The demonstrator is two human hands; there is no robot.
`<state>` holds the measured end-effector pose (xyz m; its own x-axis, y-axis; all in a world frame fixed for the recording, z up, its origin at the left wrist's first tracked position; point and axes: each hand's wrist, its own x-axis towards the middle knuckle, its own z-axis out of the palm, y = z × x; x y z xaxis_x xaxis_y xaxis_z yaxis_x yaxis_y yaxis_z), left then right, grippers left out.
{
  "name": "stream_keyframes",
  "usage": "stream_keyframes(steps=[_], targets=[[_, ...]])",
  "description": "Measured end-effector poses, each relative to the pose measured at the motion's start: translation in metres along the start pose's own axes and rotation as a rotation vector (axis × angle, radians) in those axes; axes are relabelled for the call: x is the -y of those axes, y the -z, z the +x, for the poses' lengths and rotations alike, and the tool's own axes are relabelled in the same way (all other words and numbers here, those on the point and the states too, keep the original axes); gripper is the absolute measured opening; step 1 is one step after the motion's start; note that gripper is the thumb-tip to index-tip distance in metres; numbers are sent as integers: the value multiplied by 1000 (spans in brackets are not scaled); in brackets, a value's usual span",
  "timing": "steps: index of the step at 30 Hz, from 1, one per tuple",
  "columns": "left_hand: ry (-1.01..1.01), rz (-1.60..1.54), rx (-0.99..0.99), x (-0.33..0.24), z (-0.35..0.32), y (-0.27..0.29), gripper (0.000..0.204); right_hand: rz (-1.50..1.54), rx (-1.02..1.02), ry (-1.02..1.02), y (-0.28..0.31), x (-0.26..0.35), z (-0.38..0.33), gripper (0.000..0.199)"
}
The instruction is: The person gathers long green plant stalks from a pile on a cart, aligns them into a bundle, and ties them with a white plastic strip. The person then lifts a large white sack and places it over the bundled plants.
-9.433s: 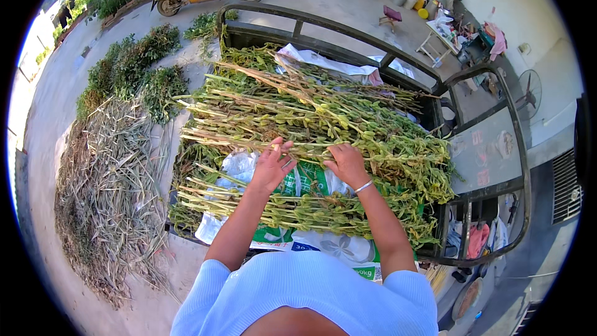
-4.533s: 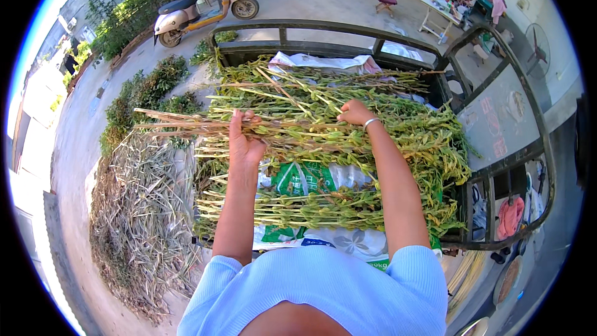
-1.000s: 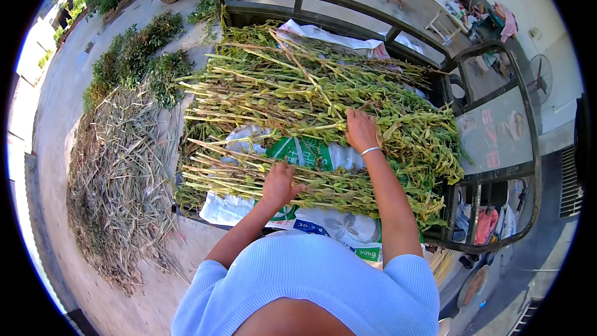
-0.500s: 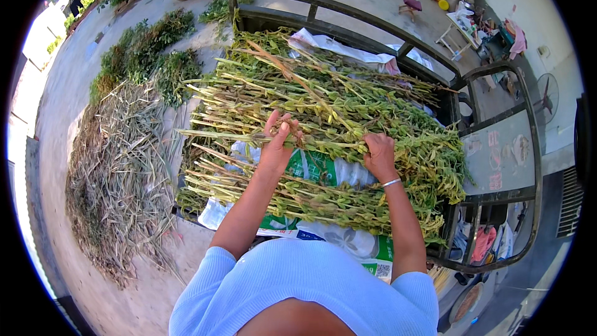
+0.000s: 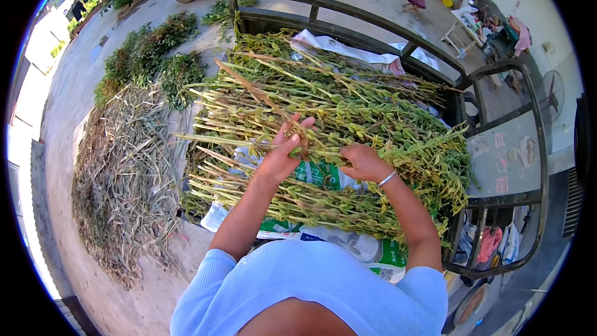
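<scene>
Head view: bringing both hands together over the load

Just slid the right hand [image 5: 364, 163] in toward the left hand [image 5: 286, 151], leaving less gap than half a second ago. Pinching a pod stalk [image 5: 326, 149] narrowly with right fingers, above the cargo bed [image 5: 267, 27]; curling left ones loosely around stems, can't tell if actually gripping. Reads as close work on one small bunch. Container-wise: got that dark-railed bed packed with podded stalks [image 5: 367, 118], lying across green-and-white sacks [image 5: 360, 246]. Can't see inside those.
</scene>
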<state>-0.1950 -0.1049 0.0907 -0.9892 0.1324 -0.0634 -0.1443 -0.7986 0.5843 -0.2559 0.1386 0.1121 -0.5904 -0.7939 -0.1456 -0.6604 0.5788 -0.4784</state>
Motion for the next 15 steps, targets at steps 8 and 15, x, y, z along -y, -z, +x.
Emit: stream_keyframes(steps=[8, 15], targets=[[-21, -130, -285, 28, -5, 35, 28, -94, -241, -161, 48, -36, 80, 49], [20, -186, -370, 20, 6, 21, 34, -375, -204, -206, -1, -68, 118, 23]])
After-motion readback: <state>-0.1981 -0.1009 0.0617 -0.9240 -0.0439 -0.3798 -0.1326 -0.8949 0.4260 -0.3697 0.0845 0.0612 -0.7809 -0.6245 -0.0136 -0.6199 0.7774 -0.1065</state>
